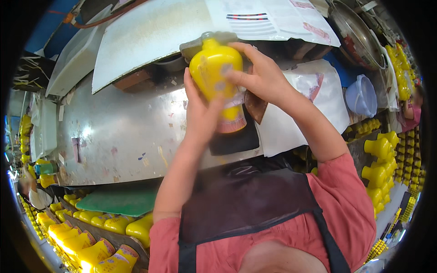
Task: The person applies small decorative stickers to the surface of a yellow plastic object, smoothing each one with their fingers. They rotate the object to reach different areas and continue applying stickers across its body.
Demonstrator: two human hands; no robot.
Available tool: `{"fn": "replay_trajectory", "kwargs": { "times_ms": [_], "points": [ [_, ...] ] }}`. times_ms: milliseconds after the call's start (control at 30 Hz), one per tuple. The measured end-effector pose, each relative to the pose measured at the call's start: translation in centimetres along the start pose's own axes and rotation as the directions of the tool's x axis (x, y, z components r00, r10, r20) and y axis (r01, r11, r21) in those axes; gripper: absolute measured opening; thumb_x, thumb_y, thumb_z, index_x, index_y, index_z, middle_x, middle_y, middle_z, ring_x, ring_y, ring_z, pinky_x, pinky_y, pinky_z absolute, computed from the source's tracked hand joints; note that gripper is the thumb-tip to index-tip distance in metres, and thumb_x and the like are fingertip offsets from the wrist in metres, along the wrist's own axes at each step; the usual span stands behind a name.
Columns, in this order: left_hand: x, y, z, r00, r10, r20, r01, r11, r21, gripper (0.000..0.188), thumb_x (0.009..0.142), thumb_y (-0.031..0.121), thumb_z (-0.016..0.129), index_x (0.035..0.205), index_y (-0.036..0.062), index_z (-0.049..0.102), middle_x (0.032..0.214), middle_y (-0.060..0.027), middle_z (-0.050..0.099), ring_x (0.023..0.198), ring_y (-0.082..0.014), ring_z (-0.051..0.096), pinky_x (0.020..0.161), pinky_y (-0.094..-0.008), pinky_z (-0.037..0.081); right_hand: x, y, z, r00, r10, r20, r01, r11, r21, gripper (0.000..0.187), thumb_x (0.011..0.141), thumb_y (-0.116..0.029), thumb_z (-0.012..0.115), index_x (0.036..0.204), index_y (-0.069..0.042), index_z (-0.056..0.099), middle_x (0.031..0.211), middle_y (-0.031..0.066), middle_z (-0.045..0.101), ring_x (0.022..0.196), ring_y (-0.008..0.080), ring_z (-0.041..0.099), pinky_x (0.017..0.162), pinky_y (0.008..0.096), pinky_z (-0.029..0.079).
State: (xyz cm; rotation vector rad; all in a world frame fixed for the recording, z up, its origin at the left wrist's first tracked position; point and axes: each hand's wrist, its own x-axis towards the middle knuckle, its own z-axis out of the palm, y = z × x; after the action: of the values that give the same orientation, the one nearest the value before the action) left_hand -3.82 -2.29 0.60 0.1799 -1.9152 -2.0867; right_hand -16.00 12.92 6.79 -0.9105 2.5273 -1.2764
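A glossy yellow vase (211, 63) with a narrow neck and a pink patterned band near its base is held up over the metal table (118, 132). My left hand (202, 109) grips its left side, the thumb lying across the front. On the right, my right hand (259, 75) holds the upper body, with fingers behind the shoulder and thumb on the front. Small pale decal-like patches show near both thumbs, smeared by motion. Under the vase's base lies a black cloth or pad (234, 141). Beside it is a brown pointed flat piece (256, 107).
White sheets (291, 129) cover the table's right part, and a pale board (150, 36) spans the back. A light blue bucket (361, 95) and a metal basin (355, 34) stand at right. Yellow vases (116, 261) fill racks at lower left and right (380, 173).
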Motion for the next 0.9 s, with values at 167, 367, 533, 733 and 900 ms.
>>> {"fn": "replay_trajectory", "kwargs": {
  "times_ms": [167,367,533,733,900],
  "points": [
    [0.3,-1.7,-0.1,0.999,0.041,-0.017,-0.043,0.986,-0.159,0.095,0.097,0.025,0.069,0.162,0.0081,0.002,0.154,-0.0181,0.038,0.140,-0.0285,0.043,0.117,-0.0415,0.036,0.2,1.5,0.9,0.999,0.024,0.030,-0.030,0.975,0.219,0.071,0.083,-0.037,0.077,0.143,-0.006,0.054,0.133,0.0194,0.064,0.124,0.0325,0.062,0.106,0.0394,0.047],
    [-0.1,-1.7,-0.1,0.998,0.055,-0.018,-0.058,0.979,-0.196,0.094,0.099,0.028,0.062,0.162,0.0056,-0.004,0.157,-0.0201,0.035,0.143,-0.0305,0.041,0.118,-0.0419,0.034,0.1,1.3,0.2,0.995,0.040,0.088,-0.061,0.966,0.252,0.080,0.081,-0.033,0.079,0.149,-0.005,0.047,0.132,0.0203,0.061,0.116,0.0287,0.062,0.099,0.0364,0.048],
    [-0.2,-0.7,-0.2,1.000,0.008,0.000,-0.008,0.986,0.167,0.091,0.102,0.035,0.054,0.162,0.0020,-0.007,0.158,-0.0211,0.036,0.143,-0.0315,0.042,0.116,-0.0390,0.035,-2.2,1.9,-0.1,0.994,0.040,0.102,-0.044,0.998,0.042,0.093,0.079,-0.020,0.080,0.159,-0.009,0.034,0.104,0.0127,0.069,0.072,0.0101,0.064,0.067,0.0257,0.052],
    [0.0,-0.2,-0.7,0.995,-0.015,0.096,0.008,0.997,0.079,0.092,0.103,0.047,0.049,0.162,0.0016,-0.005,0.158,-0.0192,0.036,0.145,-0.0303,0.039,0.117,-0.0391,0.033,-3.2,3.5,-0.2,0.967,0.065,0.245,-0.117,0.972,0.203,0.091,0.085,-0.016,0.073,0.163,-0.011,0.026,0.126,0.0151,0.063,0.069,0.0107,0.065,0.066,0.0260,0.053],
    [0.2,-0.5,-0.9,0.987,0.047,0.156,-0.043,0.999,-0.026,0.101,0.101,0.068,0.043,0.163,0.0030,-0.003,0.160,-0.0176,0.031,0.147,-0.0287,0.034,0.120,-0.0401,0.028,-3.8,3.0,-0.2,0.945,0.152,0.291,-0.257,0.894,0.368,0.080,0.095,-0.031,0.068,0.162,-0.013,0.028,0.124,0.0178,0.066,0.078,0.0175,0.067,0.076,0.0336,0.057]
  ]
}}
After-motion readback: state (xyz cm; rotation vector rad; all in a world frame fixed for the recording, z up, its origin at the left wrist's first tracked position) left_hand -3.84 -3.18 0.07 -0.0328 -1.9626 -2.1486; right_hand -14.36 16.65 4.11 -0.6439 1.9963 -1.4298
